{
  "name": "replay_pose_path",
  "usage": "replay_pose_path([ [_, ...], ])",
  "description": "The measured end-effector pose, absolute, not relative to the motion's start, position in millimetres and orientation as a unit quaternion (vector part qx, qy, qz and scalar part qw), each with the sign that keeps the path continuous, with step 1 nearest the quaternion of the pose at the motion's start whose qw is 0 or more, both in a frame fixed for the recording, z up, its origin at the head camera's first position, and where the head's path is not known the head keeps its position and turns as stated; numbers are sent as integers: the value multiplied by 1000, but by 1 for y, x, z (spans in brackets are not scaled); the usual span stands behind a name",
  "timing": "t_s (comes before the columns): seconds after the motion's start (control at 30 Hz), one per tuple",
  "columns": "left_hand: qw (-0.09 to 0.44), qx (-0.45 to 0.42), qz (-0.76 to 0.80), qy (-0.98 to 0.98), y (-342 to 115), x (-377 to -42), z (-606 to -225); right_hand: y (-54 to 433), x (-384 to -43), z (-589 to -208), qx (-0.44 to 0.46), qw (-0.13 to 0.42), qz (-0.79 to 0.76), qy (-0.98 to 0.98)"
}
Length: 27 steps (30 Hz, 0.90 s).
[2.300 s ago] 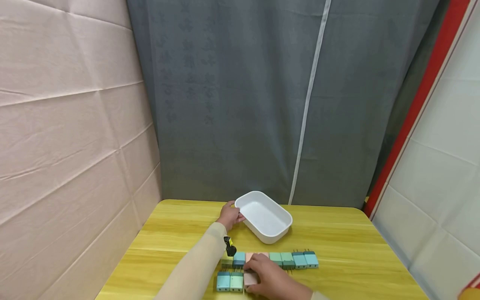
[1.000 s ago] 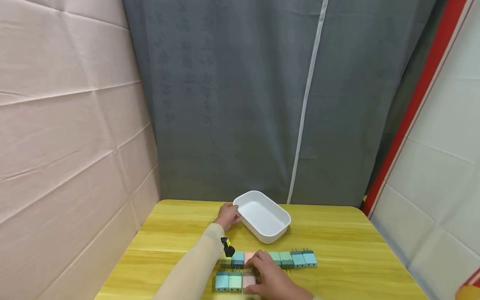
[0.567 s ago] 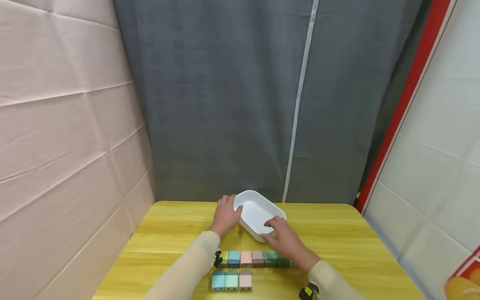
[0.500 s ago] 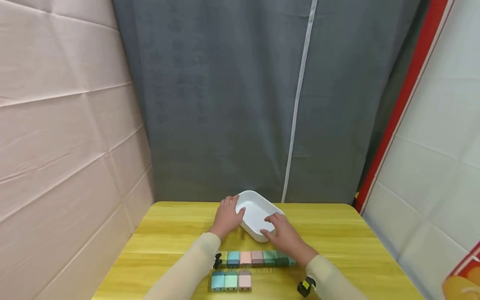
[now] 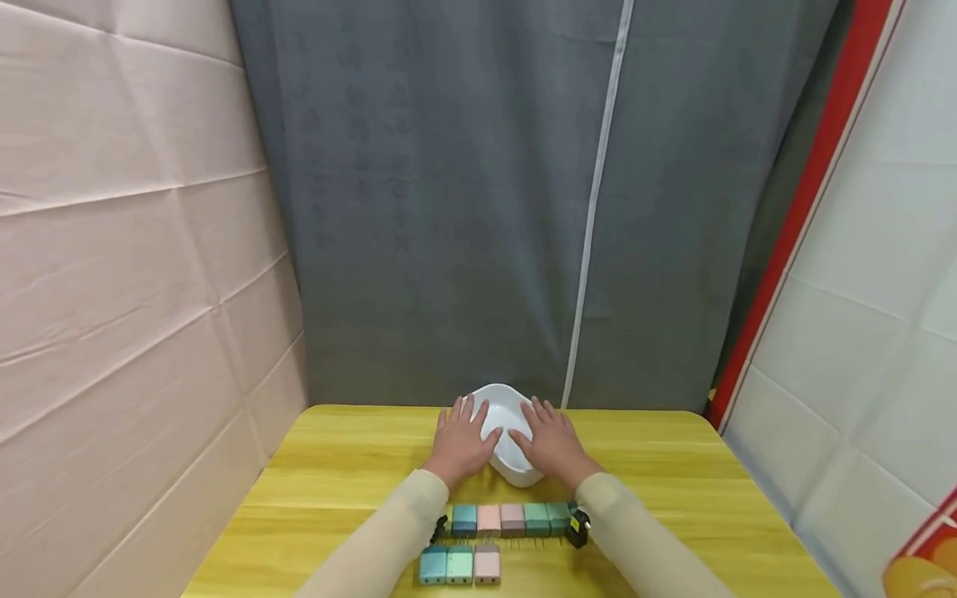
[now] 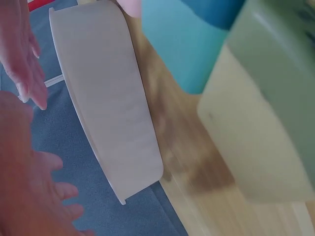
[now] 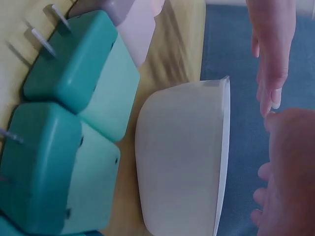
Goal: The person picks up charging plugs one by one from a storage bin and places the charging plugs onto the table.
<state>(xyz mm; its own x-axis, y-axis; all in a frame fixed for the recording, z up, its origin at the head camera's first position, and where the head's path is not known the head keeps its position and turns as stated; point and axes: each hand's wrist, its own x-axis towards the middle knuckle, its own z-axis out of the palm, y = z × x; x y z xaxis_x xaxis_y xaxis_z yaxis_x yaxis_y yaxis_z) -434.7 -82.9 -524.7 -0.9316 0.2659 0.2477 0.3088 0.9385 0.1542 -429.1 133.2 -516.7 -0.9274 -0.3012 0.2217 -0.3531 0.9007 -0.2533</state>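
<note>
A white rectangular tub (image 5: 499,407) stands near the back edge of the table in the head view. Over its left side is my left hand (image 5: 458,444), fingers spread. My right hand (image 5: 552,444) is over the right side, also with straight, spread fingers. Both wrist views show the hands above the rim of the tub (image 6: 106,98), apart from its wall and holding nothing. Closer to me lies a row of two-tone blocks with metal pins, such as a pink block (image 5: 489,521). A light blue block (image 5: 433,569), a light green block (image 5: 459,569) and a mauve block (image 5: 488,569) form a front row.
The yellow wood-grain table (image 5: 359,465) reaches back to a grey curtain (image 5: 449,208). A pale cloth wall (image 5: 149,332) stands on the left and a white one (image 5: 867,332) on the right. My right forearm covers the row's right end.
My right hand has left the mauve block and moved forward over the tub. My left hand has come off the tub's left edge and spread its fingers above it.
</note>
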Motion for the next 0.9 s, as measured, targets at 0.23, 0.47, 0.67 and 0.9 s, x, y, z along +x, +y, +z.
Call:
replay_pose_path([
  [0.23, 105, -155, -78, -979, -80, -437, -529, 136, -431, -518, 156, 56, 139, -976],
  [0.47, 65, -150, -64, -984, -76, -437, -514, 141, -435, -509, 159, 51, 131, -977],
  [0.67, 61, -146, -67, -985, -76, -432, -508, 139, -434, -505, 158, 36, 132, -978],
  [0.9, 65, -144, -68, -985, -77, -435, -512, 139, -434, -503, 152, 38, 136, -978],
])
